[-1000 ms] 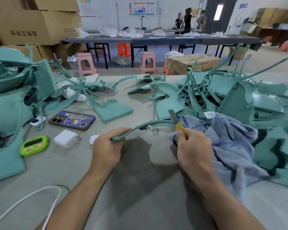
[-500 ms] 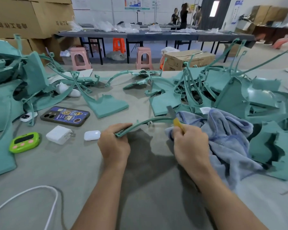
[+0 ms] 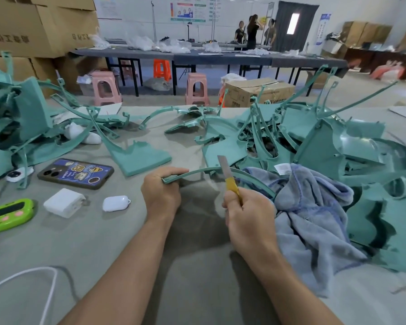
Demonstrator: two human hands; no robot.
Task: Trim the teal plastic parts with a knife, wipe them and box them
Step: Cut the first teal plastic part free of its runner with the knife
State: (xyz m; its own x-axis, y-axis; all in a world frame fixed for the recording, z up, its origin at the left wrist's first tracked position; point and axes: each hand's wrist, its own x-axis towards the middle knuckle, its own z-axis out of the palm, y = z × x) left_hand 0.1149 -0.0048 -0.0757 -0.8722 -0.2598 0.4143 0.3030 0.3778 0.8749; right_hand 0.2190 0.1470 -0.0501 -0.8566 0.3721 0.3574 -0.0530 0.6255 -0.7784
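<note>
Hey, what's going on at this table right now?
A person is trimming teal plastic parts at a table. The left hand grips one end of a curved strip, while the right hand holds a yellow-handled knife, blade at that strip. A blue cloth lies just right of the hands, and untidy piles of parts sit on both sides.

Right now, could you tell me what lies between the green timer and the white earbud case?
A white charger lies between the timer and the earbud case, seen in the head view.
</note>
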